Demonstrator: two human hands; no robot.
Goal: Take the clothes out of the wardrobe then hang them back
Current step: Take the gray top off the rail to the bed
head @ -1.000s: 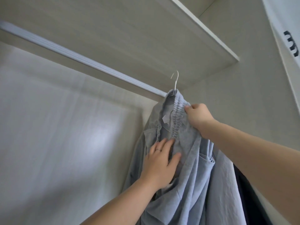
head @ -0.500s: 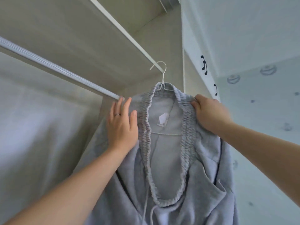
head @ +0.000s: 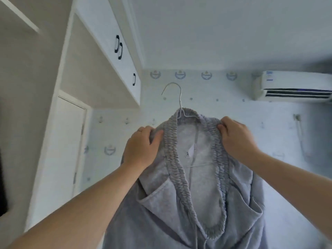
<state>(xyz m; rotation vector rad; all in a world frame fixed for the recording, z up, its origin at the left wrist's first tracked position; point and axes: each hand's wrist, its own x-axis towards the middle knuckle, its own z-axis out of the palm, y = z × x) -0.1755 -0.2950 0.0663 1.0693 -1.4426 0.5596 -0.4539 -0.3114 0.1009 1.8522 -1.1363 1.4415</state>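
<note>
Outside the beige wardrobe (head: 19,90) at left, grey fleece sweatpants (head: 201,187) hang on a thin white wire hanger (head: 181,99) inside their elastic waistband, with the left hand (head: 142,148) and right hand (head: 237,139) each keeping a grip clamped on the waistband's sides.

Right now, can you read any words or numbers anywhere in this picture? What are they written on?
"XL", printed sideways, with a blurred character before it that may be a 2: on the white tag inside the grey trousers.
Blue sticker on the air conditioner: too blurred to read.
Wallpaper crests: no letters can be made out.
</note>
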